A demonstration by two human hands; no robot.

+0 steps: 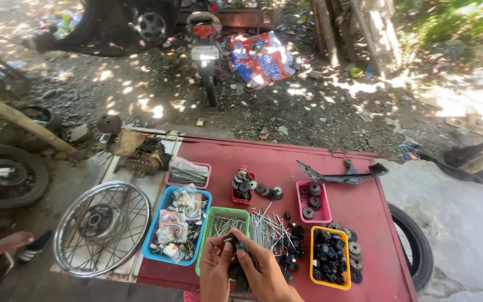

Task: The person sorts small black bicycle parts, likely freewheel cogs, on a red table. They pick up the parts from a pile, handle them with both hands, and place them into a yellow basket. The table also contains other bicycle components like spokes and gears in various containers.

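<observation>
Both hands, left hand and right hand, pinch one small dark part together; best kept low over the green basket, grip firm.

There is one view only, from a camera worn on the person's head. It looks forward and down over the red desk, close to the hands at the bottom edge, and reaches far enough to take in the parked motorbike across the dirt yard.
</observation>
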